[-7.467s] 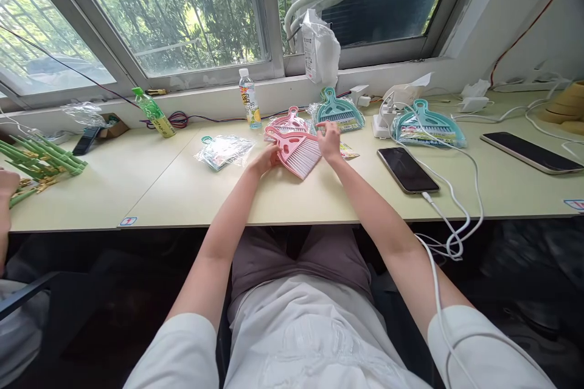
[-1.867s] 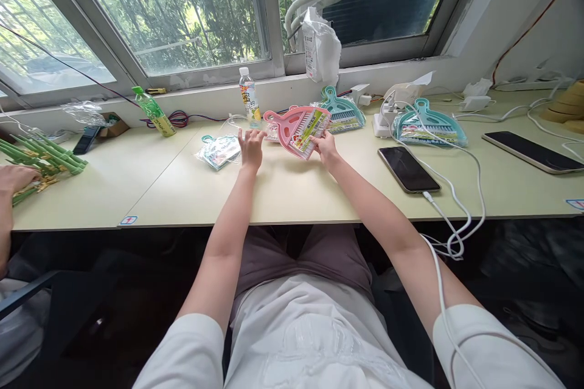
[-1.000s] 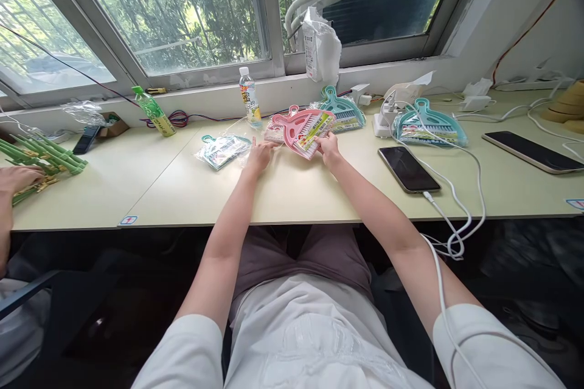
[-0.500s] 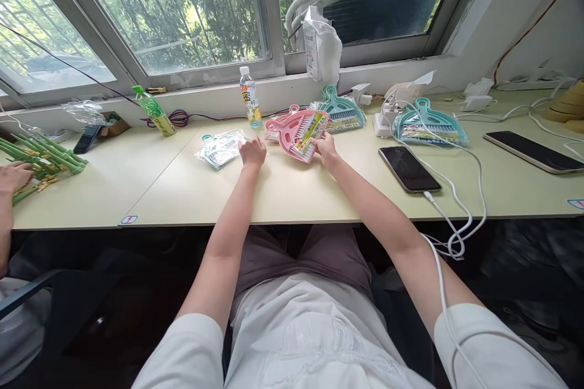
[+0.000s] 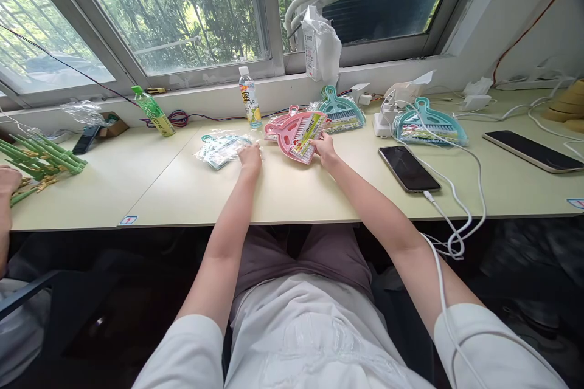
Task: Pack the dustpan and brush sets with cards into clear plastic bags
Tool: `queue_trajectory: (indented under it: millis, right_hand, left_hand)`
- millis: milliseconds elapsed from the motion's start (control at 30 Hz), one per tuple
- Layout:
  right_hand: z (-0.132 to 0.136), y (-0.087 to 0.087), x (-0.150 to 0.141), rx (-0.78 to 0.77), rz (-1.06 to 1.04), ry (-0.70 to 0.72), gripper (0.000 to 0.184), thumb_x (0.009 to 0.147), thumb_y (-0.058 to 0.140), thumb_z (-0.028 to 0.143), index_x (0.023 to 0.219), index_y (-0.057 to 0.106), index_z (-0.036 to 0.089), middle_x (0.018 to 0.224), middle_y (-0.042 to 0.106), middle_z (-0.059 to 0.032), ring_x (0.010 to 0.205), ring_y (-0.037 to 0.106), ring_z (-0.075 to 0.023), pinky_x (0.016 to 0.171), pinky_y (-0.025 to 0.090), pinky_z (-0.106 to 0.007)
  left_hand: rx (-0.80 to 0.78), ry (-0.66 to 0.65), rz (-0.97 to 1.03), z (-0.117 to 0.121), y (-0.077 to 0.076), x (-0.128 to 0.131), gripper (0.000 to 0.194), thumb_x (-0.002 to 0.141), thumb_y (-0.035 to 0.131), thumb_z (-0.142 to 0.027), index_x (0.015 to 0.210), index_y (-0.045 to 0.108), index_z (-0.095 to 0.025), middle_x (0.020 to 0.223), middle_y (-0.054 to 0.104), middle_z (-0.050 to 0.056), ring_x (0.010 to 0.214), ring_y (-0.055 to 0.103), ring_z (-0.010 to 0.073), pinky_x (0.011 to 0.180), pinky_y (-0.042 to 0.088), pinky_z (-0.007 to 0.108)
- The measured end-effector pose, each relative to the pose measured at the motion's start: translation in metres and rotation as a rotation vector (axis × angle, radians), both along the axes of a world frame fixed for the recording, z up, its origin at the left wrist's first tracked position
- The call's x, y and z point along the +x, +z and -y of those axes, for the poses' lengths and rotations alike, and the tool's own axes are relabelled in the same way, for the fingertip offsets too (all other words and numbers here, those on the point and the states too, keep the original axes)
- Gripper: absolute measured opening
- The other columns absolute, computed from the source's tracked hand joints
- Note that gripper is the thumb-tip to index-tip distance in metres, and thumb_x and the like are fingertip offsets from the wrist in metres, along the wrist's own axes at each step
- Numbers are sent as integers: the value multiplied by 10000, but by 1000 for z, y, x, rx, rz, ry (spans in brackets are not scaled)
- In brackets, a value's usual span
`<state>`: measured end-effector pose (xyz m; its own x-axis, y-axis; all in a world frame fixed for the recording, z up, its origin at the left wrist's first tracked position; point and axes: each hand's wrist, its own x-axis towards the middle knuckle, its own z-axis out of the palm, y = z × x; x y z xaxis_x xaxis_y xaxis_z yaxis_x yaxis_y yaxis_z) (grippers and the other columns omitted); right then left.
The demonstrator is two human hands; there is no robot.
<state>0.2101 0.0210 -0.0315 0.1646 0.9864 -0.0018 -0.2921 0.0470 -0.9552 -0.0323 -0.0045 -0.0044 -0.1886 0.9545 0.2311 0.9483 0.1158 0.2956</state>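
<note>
My right hand (image 5: 323, 149) is closed on the lower right edge of a pink dustpan-and-brush set (image 5: 294, 137), which has white bristles and a yellow-green label. Another pink set lies partly hidden behind it. To the left, my left hand (image 5: 250, 158) is closed over the edge of a crinkled clear plastic bag (image 5: 235, 141). Beneath and beside that plastic lies a small teal piece (image 5: 218, 155), its kind hard to make out. Two wrapped teal dustpan-and-brush sets stand farther back, one behind the pink set (image 5: 340, 110) and one to the right (image 5: 429, 124).
A clear drink bottle (image 5: 249, 97) and a green-capped bottle (image 5: 154, 110) stand near the window ledge. At right are a charging phone (image 5: 409, 169), white cables (image 5: 474, 173) and a power strip (image 5: 385, 121). A co-worker's hand (image 5: 9, 181) is by green stalks (image 5: 55, 155) at far left.
My left hand has shifted slightly left and down, and the clear plastic around it has spread. My right hand and the pink set are nearly unmoved. The co-worker's hand has drawn left.
</note>
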Motion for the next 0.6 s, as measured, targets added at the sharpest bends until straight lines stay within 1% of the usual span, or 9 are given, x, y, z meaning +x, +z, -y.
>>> queue_trajectory:
  millis: [33,100,167,200,300,400,533,600]
  right_hand:
    - [1,0,0,-1,2,3,377,732,699,52,1042,604,243,1166,757,-53,1097,738,-231,1042,630,-505]
    - [2,2,0,-9,8,13,369,745,689,42,1046,605,238,1168,757,-55,1084,742,-230,1032,636,-497]
    - [5,5,-1,-19,14,23,358,766,667,30,1052,603,235,1177,758,-54,1083,745,-225,1027,641,-483]
    - [6,6,-2,-23,17,28,355,775,655,24,1057,603,234,1180,759,-52,1085,745,-223,1027,643,-478]
    - [10,9,-2,-21,25,41,350,790,633,9,1059,607,231,1162,766,-48,1083,746,-221,1029,648,-480]
    - [12,10,-3,-9,19,87,351,771,655,4,1033,616,234,1095,779,-40,1075,752,-231,1020,657,-498]
    - [15,11,-4,11,16,209,362,725,718,9,1000,638,231,996,791,-32,1026,765,-245,997,668,-523]
    - [17,12,-6,11,29,243,350,718,719,1,980,647,222,958,788,-31,974,766,-242,998,665,-543]
  left_hand:
    - [-16,6,-19,0,2,1,364,905,496,-52,1132,762,-156,1272,725,250,1301,658,407,1145,457,599]
    - [-28,33,-59,1,6,2,388,910,461,-19,1101,771,-154,1262,722,233,1276,670,370,1078,537,502]
    - [3,64,-91,2,9,3,408,908,434,6,1074,773,-148,1309,698,221,1306,643,339,1068,555,440]
    - [32,74,-96,3,10,3,425,907,417,16,1071,773,-147,1343,680,214,1332,619,329,1078,554,426]
    - [167,60,-6,3,11,2,463,889,386,37,1074,772,-140,1444,624,203,1413,552,331,1144,527,436]
    - [303,20,219,0,7,-1,413,870,422,26,1054,761,-122,1516,580,212,1477,502,358,1229,458,483]
    - [424,-17,534,-8,-1,-7,281,887,504,-59,1025,734,-141,1489,605,220,1542,436,369,1317,324,557]
    - [466,-55,631,-12,-4,-10,240,907,515,-110,1027,719,-151,1478,617,224,1569,406,360,1324,305,572]
